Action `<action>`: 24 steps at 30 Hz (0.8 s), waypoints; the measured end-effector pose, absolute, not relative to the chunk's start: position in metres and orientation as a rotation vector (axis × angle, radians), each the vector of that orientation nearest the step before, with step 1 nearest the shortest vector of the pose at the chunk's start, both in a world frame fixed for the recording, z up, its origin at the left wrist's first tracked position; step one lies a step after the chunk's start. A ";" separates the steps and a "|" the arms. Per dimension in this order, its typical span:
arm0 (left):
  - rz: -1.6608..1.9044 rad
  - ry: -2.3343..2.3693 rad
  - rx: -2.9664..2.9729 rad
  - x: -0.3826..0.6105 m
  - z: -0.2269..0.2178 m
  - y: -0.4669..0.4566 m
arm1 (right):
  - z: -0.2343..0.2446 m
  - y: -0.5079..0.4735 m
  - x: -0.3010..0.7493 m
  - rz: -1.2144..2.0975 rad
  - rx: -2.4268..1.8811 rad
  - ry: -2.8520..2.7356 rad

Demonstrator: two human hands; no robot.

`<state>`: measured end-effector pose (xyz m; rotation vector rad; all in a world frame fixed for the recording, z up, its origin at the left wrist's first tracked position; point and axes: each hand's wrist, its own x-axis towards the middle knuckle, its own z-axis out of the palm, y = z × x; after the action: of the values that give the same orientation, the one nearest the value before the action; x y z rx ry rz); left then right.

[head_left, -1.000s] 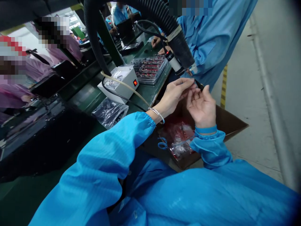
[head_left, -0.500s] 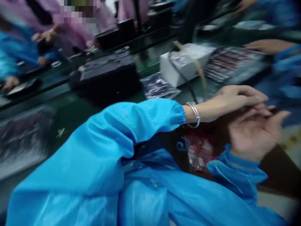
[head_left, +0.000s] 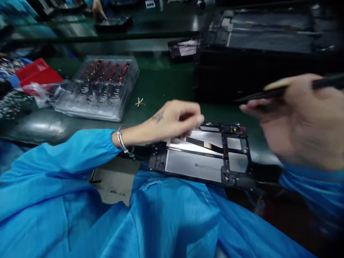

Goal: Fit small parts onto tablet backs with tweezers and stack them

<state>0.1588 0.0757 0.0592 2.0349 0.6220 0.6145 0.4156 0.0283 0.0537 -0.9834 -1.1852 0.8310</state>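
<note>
My left hand (head_left: pixel 172 120), with a silver bracelet on the wrist, hovers fingers-curled over the upper left part of an opened tablet frame (head_left: pixel 206 156) with silver panels and a black rim. The frame lies at the near edge of the green bench (head_left: pixel 161 86), partly over my lap. Whether the fingers pinch anything is blurred. My right hand (head_left: pixel 298 122) is raised at the right, closed round a thin dark tool (head_left: pixel 271 92) that points left above the frame. Both arms wear blue sleeves.
A clear plastic tray (head_left: pixel 99 86) of red and black parts sits at the left, with a red bag (head_left: pixel 37 75) beside it. Black trays (head_left: pixel 263 53) stand behind the frame. Another person's hand (head_left: pixel 98 10) works at the far side.
My view has swung left from the cardboard box and white unit to the bench in front. My hands, joined near the box before, are now apart over the tablet frame.
</note>
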 end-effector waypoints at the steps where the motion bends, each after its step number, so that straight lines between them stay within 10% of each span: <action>1: 0.555 0.577 2.085 0.155 0.052 0.069 | 0.055 0.040 0.404 0.897 -0.999 -1.199; 24: 0.501 0.107 2.360 0.167 0.021 0.055 | 0.025 0.048 0.396 0.890 -1.338 -1.455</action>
<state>0.1674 0.0548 0.0214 2.3602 0.1073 0.5011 0.3961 0.0482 0.0250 -1.3383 -1.4552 0.8903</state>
